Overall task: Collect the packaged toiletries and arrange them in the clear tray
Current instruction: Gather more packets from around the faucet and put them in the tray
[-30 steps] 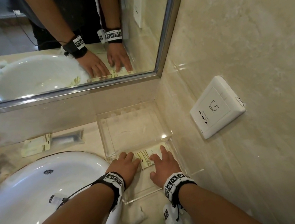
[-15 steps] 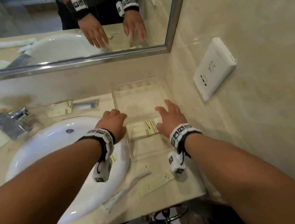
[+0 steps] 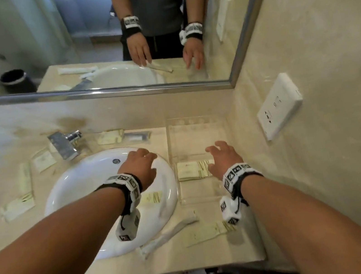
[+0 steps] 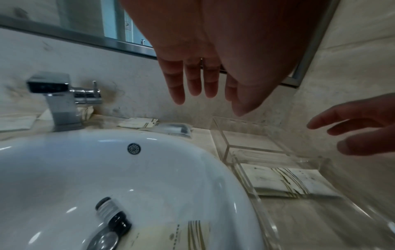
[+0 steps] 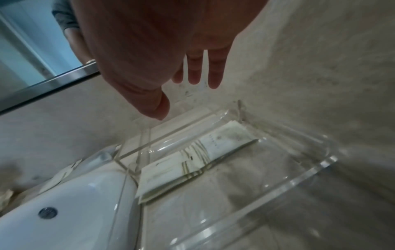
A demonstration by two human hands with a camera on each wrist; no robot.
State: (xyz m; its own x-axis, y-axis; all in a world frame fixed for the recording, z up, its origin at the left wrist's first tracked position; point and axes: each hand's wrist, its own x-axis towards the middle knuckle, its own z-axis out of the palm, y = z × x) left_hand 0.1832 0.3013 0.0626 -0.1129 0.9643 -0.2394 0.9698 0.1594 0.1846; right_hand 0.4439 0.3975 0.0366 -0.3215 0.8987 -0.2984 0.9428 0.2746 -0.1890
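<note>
Two bare hands hang over the vanity in the head view, neither holding anything. The left hand (image 3: 141, 165) is above the right rim of the white basin (image 3: 69, 193), fingers loosely bent downward and clear of the porcelain as far as can be told. The right hand (image 3: 223, 158) is spread above the clear tray (image 3: 204, 195), which stands on the counter between the basin and the side wall. Flat cream packets (image 3: 192, 170) lie across the tray's middle, just beside that hand's thumb. More toiletries are loose: a packet in the basin (image 3: 150, 198), a long white wrapped item (image 3: 169, 233) and a cream sachet (image 3: 208, 231) on the near counter, a cream packet with a clear-wrapped item (image 3: 137, 137) behind the basin, and several by the faucet (image 3: 64, 145) on the left.

From the left wrist, the left hand's fingers (image 4: 193, 79) point down, straight and slightly apart, touching nothing. The basin's overflow hole, the faucet and a packet in the bowl (image 4: 171, 236) show below; the tray with its packets (image 4: 286, 181) sits to the right, with the right hand's fingers (image 4: 350, 116) reaching in above it.

From the right wrist, the right hand's fingers (image 5: 213, 71) and thumb are extended and relaxed, above the tray's transparent wall (image 5: 295, 179) without contact. The packets (image 5: 192, 162) lie overlapped on the tray floor.
</note>
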